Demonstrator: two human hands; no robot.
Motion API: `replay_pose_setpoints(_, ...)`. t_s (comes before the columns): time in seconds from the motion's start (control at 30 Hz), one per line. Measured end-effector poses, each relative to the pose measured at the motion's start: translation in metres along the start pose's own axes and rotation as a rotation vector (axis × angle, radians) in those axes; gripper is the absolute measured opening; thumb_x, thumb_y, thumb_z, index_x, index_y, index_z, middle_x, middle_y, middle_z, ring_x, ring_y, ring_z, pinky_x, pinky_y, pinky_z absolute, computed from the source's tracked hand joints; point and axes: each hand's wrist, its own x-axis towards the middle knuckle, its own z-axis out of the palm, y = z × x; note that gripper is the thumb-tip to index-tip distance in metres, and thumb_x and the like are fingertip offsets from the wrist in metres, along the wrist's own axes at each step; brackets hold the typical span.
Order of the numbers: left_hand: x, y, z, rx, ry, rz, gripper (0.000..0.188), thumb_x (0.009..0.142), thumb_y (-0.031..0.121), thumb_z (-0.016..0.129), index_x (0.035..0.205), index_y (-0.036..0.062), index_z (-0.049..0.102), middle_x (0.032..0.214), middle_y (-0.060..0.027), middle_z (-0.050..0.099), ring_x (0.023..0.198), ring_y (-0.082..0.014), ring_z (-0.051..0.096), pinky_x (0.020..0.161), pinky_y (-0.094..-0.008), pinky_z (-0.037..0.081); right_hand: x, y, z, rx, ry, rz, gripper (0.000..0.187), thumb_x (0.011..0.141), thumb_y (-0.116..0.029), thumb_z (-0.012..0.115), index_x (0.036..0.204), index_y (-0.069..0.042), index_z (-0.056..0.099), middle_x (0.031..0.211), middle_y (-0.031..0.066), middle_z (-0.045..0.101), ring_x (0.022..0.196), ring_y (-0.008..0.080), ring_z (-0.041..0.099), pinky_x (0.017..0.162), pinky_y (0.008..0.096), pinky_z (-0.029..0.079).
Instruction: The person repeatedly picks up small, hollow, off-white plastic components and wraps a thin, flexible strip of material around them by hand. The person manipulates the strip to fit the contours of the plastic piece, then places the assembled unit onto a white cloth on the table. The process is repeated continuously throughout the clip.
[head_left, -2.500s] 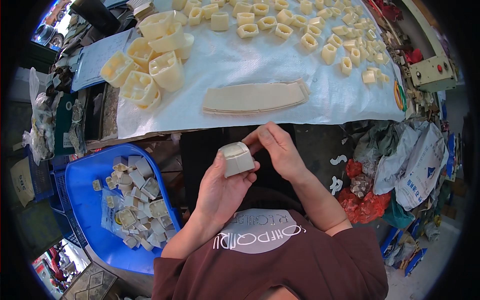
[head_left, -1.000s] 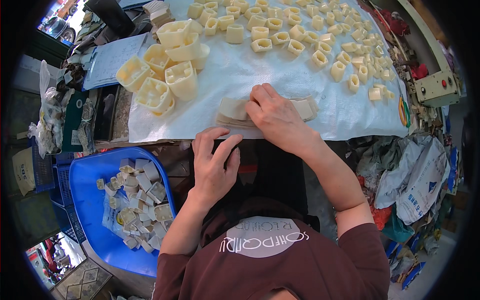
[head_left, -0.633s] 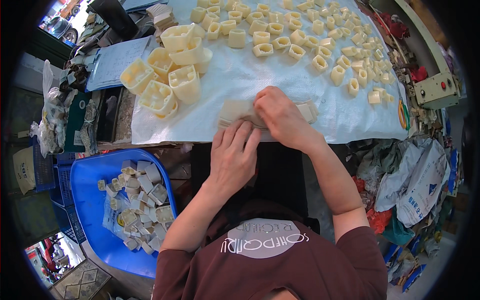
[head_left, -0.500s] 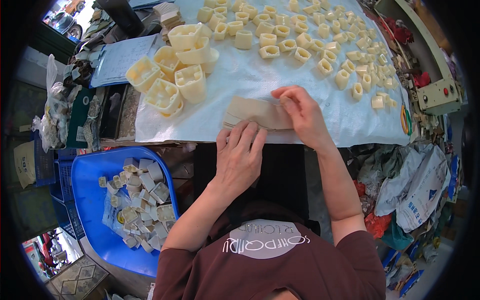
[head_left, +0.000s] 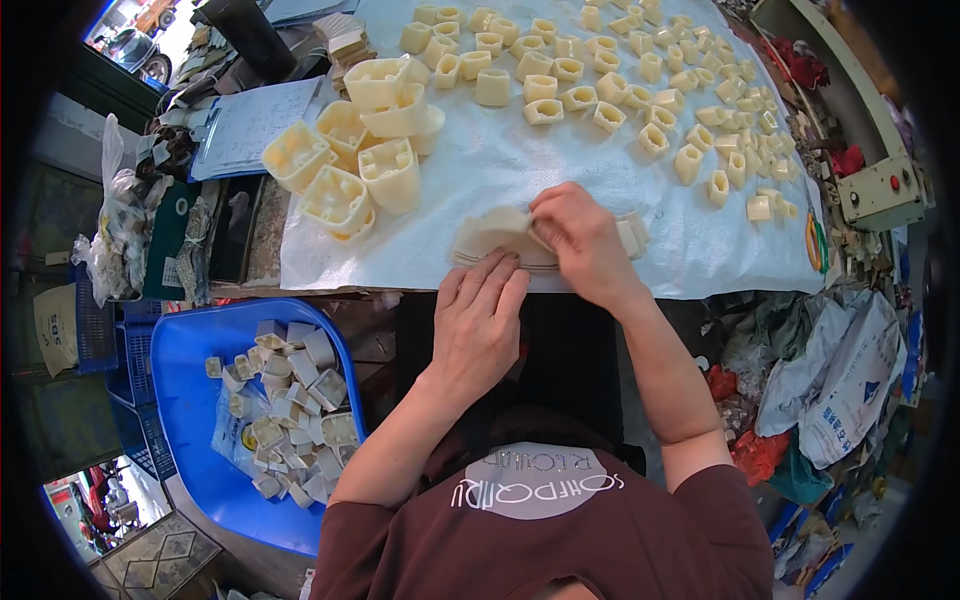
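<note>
Thin beige sheets [head_left: 484, 238], like sandpaper strips, lie in a pile by the near edge of the white-covered table [head_left: 400, 262]. My left hand [head_left: 478, 318] presses its fingertips onto the pile's near edge; its thumb is hidden. My right hand [head_left: 583, 245] pinches the top sheet, which bows upward between the two hands. Fanned sheet ends show to the right of my right wrist. Beyond my hands stand many small cream plastic pieces [head_left: 542, 112], hollow and ring-like. Larger cream hollow pieces [head_left: 390, 175] are heaped at the left.
A blue tub [head_left: 190, 420] with pale plastic blocks [head_left: 300, 400] stands below the table at left. A clipboard with paper [head_left: 250, 125] and a dark cylinder [head_left: 248, 40] are at far left. Scissors [head_left: 815, 240] lie at the right edge, near plastic bags [head_left: 840, 380].
My right hand has moved left and a little down, bending the top sheet into an arch. The fanned ends at right have come into sight. The view has shifted slightly.
</note>
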Motion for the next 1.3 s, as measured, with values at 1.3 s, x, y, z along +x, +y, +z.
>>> replay_pose_setpoints(1.3,0.145,-0.153,-0.093,-0.923,0.329,-0.661,0.037,0.078,0.007,0.064,0.114,0.0011,0.057,0.097,-0.0107,0.065,0.084,-0.0139,0.06,0.076,-0.026,0.048,-0.064,-0.041,-0.115,0.918,0.546,0.122,0.013,0.089,-0.01,0.056,0.101,-0.006,0.05,0.08,0.0052,0.052,0.066,0.0146,0.044,0.058,0.029,0.035)
